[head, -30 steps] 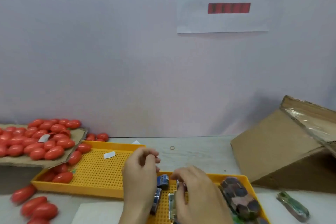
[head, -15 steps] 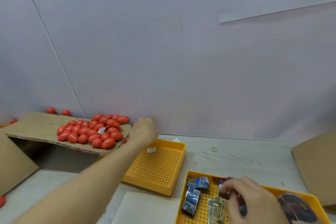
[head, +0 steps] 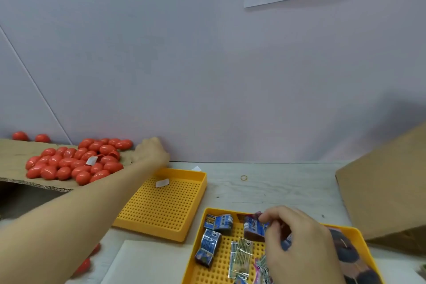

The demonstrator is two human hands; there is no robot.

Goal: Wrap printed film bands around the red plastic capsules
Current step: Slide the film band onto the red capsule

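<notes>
Figure: fetching stage of a banding cycle, head view. One second earlier both hands had worked close together over the near yellow tray [head: 196,258]; by this moment the left hand [head: 151,151] had travelled out across the far yellow tray [head: 194,210] to the right-hand edge of the heap of red capsules [head: 76,161] on the cardboard sheet [head: 16,159]. The hand was seen from behind, so its grip could not be read: whether a capsule was already taken cannot be told. The right hand [head: 297,244] had stayed over the near tray, fingers curled in a closed grip on a blue printed film band [head: 254,228]. Further bands lay loose in that tray, two blue ones to the left [head: 217,221] and a pale flattened one [head: 241,257] in front. The remaining capsules, unbanded, sat well apart from the films, mostly on the cardboard, with two more [head: 30,137] by the wall. A rubber band [head: 244,177] lay on the surface [head: 276,191]. Judged from this split of the hands, a new cycle was opening: one hand fetched a capsule while the other readied its film, and no wrapping had yet begun.
</notes>
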